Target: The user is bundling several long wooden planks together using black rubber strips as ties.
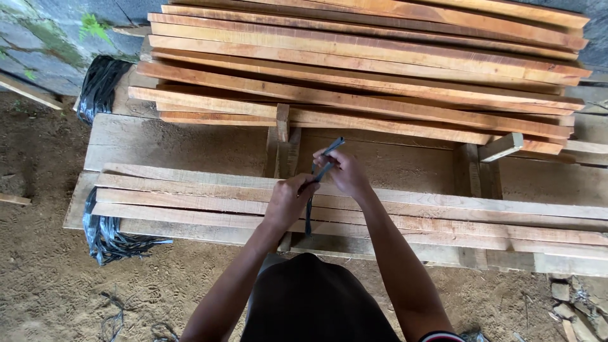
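My left hand point(289, 199) is closed around a dark flat strap point(308, 215) whose loose end hangs down over the near bundle of wooden slats point(475, 218). My right hand point(345, 171) grips the same strap higher up, and its upper end point(334, 145) sticks out above my fingers. Both hands hover close together over the middle of the slat bundle, which lies across a wide plank bench point(164, 142).
A larger stack of long reddish planks point(380, 69) lies at the back. Black plastic wrapping sits at the left end of the stack point(98, 85) and of the near bundle point(104, 234). Bare dirt ground point(38, 266) surrounds the bench; stone rubble point(579, 304) lies at right.
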